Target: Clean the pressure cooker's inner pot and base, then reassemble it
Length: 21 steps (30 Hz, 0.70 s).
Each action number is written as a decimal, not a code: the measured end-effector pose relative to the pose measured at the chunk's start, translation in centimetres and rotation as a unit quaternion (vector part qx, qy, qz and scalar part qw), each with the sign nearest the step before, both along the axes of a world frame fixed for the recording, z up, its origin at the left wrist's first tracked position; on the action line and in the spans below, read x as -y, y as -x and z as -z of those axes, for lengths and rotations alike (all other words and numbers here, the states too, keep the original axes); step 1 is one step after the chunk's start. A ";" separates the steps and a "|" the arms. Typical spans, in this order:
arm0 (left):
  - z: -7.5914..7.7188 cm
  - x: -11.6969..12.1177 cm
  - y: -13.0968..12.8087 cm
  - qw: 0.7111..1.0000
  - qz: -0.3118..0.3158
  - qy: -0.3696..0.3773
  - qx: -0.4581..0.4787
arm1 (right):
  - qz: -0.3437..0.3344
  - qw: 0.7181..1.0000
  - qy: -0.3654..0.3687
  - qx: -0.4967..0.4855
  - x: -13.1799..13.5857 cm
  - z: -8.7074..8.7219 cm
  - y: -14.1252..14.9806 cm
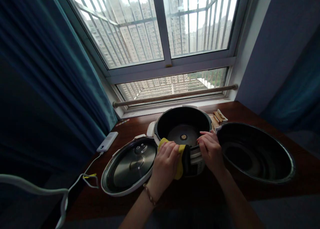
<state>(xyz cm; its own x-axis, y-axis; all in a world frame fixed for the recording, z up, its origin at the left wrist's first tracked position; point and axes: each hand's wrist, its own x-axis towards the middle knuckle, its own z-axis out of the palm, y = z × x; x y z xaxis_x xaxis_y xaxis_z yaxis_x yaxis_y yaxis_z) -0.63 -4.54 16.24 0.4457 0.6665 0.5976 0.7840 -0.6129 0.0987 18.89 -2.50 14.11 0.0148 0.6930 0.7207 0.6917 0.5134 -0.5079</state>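
Observation:
An electric pressure cooker (185, 117) stands on the dark wooden table, its inside showing a round metal sensor at the centre of the bottom. My left hand (166, 157) is closed over a yellow cloth (179, 172) with a dark side, pressed on the cooker's near rim. My right hand (211, 149) curls its fingers over the rim at the near right, steadying contact with the cooker. To the left lies the cooker's round lid (132, 164), inner metal side up. A black inner pot (275, 155) sits at the right of the cooker.
A white power bank (107, 142) with a white cable (91, 165) lies at the table's left. Small wooden items (218, 117) on a white holder stand behind the inner pot. Behind the table (235, 110) are a barred window and a rail (175, 96); blue curtains (82, 85) hang left.

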 end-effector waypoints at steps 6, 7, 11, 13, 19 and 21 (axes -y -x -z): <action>-4.2 -4.8 5.8 0.970 0.158 0.134 -0.126 | -0.006 0.999 -0.029 -0.018 -0.5 0.5 0.1; -4.8 -5.9 6.6 0.963 0.171 0.153 -0.140 | -0.008 0.999 -0.032 -0.021 -0.5 0.6 0.1; -6.0 -10.3 8.8 0.956 0.176 0.192 -0.138 | -0.017 0.998 -0.043 -0.030 -0.8 1.0 0.1; -6.0 -12.3 9.1 0.955 0.175 0.207 -0.124 | -0.019 0.998 -0.050 -0.033 -0.9 1.1 0.1; -5.8 -18.5 7.4 0.952 0.189 0.217 -0.104 | -0.013 0.997 -0.062 -0.032 -1.1 1.4 0.1; -5.7 -20.5 6.0 0.943 0.209 0.224 -0.127 | -0.013 0.997 -0.064 -0.032 -1.1 1.5 0.1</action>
<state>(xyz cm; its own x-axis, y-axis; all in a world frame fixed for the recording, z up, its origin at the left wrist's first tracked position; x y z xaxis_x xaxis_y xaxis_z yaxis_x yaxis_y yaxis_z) -6.58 16.00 21.98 0.8169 0.5603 0.1366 0.5154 -0.8156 0.2629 18.75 -1.42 12.63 0.0467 0.5967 0.8011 0.6453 0.5941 -0.4802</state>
